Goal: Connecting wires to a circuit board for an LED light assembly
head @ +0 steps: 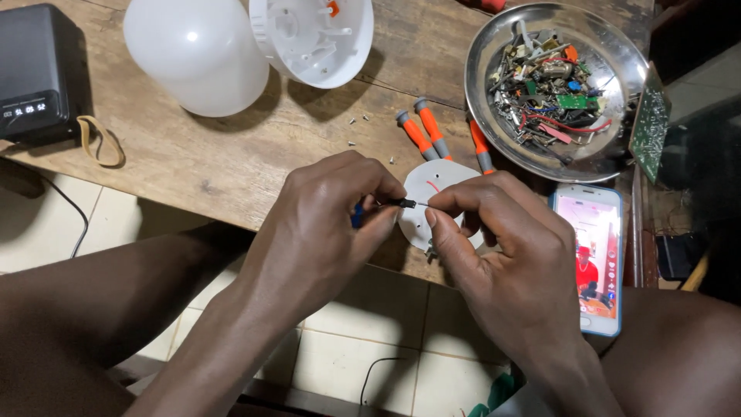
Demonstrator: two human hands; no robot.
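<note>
Far left on the wooden surface (231,154) sits a black box device (35,73) with a small lit display, a tan rubber band (100,143) lying just beside its lower right corner. Next over, a white bulb dome (197,54) lies on its side, touching a white plastic bulb housing (316,38) with its open inside facing up; a few tiny screws (356,120) are scattered below that. Centre – the left hand (324,224) is pinched shut, thumb and forefinger gripping a small black-tipped tool (405,203), something blue showing in the palm, can't tell what. The tool tip meets the right hand (509,247), whose fingers are curled narrow, pinching the edge of a round white disc (432,193) with a short red mark on it. The disc sits at the surface's near edge, held up between the two hands, partly hidden by the right fingers. Just behind it lie three orange-and-grey screwdrivers (424,131), handles pointing away. Right of those – a round metal tray (494,69) heaped with scrap electronic parts (552,85), wires and small boards. A green circuit board (650,123) leans at the tray's right rim. Below the tray, a smartphone (590,262) with a light-blue case lies face up, screen lit, just beside the right hand. Tiled floor (370,340) shows below.
</note>
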